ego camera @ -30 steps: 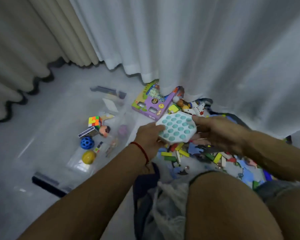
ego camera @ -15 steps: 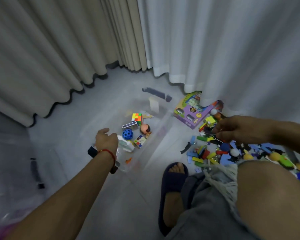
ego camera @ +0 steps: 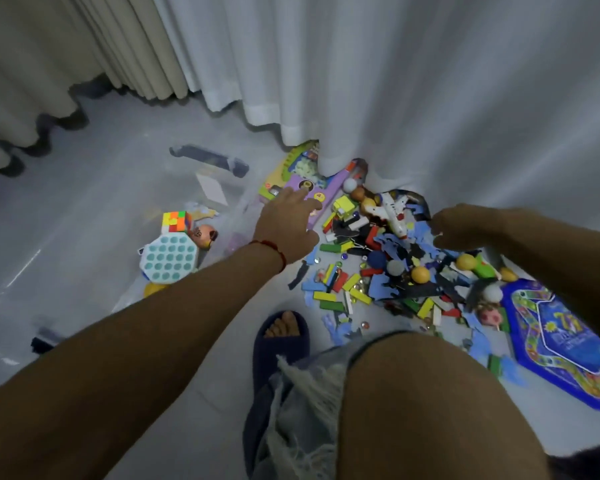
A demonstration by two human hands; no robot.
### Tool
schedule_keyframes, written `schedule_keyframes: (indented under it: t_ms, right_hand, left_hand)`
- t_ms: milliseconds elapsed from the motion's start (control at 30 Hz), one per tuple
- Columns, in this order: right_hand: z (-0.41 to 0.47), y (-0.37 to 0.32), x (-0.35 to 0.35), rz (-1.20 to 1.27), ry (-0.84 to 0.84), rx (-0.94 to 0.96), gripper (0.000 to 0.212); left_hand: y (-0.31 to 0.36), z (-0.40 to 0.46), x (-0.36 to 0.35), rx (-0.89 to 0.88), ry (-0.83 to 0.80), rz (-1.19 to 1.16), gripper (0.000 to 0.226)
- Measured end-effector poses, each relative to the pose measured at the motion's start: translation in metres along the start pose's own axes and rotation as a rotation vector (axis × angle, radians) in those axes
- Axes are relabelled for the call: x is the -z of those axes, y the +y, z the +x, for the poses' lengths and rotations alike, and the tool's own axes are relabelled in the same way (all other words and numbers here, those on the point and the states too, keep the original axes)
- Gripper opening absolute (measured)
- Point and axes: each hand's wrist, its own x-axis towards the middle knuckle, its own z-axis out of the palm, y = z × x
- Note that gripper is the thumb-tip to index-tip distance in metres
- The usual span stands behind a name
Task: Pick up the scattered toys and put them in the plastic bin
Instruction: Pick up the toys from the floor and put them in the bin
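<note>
A clear plastic bin [ego camera: 222, 161] lies on the floor at the left; inside are a teal bubble popper [ego camera: 168, 258], a colour cube [ego camera: 176, 221] and a small doll head [ego camera: 204, 234]. My left hand [ego camera: 288, 225] reaches with spread, empty fingers over the purple toy box [ego camera: 323, 190], just right of the bin. A heap of coloured blocks [ego camera: 343, 289], balls and blue puzzle pieces covers the floor in the middle. Among them lies a white toy plane [ego camera: 390, 213]. My right hand [ego camera: 456, 230] hovers over the heap with fingers curled down; whether it holds anything is hidden.
White curtains [ego camera: 395, 81] hang at the back and drape over the purple box. A blue game board [ego camera: 561, 341] lies at the right. My bent knee [ego camera: 430, 393] and a dark slipper [ego camera: 281, 344] fill the foreground.
The bubble popper went from both hands into the bin. My left hand then let go and swung right toward the purple box. My right hand stayed over the heap.
</note>
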Motion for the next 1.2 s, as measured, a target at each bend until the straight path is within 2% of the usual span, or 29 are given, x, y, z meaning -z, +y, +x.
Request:
schedule_keyframes:
  t_ms: [100, 167, 200, 267, 333, 500, 600, 700, 833, 967, 1067, 1200]
  right_hand:
    - [0.048, 0.004, -0.035, 0.185, -0.002, -0.035, 0.038]
    - [0.079, -0.003, -0.058, 0.399, 0.089, -0.08, 0.026]
    - [0.095, -0.006, -0.069, 0.508, 0.148, -0.12, 0.027]
    - [0.116, -0.02, -0.081, 0.679, 0.236, -0.233, 0.056]
    - [0.133, -0.031, -0.089, 0.813, 0.294, -0.308, 0.065]
    - [0.159, -0.038, -0.098, 0.807, 0.276, -0.448, 0.044]
    - [0.157, -0.035, -0.1, 0.837, 0.292, -0.454, 0.034]
    - [0.137, -0.034, -0.093, 0.996, 0.346, -0.462, 0.028]
    - [0.089, -0.03, -0.084, 1.218, 0.545, -0.519, 0.03]
    - [0.022, -0.045, -0.089, 1.411, 0.699, -0.62, 0.037]
    - [-0.029, -0.078, -0.097, 1.395, 0.788, -0.522, 0.044]
    - [-0.077, -0.126, -0.085, 1.412, 0.721, -0.257, 0.036]
  left_hand:
    - [0.001, 0.028, -0.023, -0.067, -0.106, 0.033, 0.059]
    - [0.004, 0.039, -0.041, -0.037, -0.142, -0.013, 0.061]
    - [0.005, 0.042, -0.049, -0.01, -0.155, -0.066, 0.061]
    - [0.008, 0.043, -0.058, 0.056, -0.162, -0.171, 0.061]
    - [0.008, 0.038, -0.063, 0.124, -0.134, -0.248, 0.058]
    - [0.007, 0.012, -0.068, 0.209, -0.101, -0.288, 0.051]
    - [0.008, 0.001, -0.065, 0.24, -0.093, -0.303, 0.047]
    - [0.016, -0.01, -0.054, 0.251, -0.071, -0.361, 0.045]
    - [0.033, -0.026, -0.034, 0.284, -0.03, -0.473, 0.043]
    - [0.05, -0.038, -0.022, 0.515, -0.049, -0.774, 0.031]
    - [0.063, -0.049, -0.022, 0.715, -0.134, -1.143, 0.023]
    - [0.072, -0.075, -0.012, 0.782, -0.239, -1.422, 0.033]
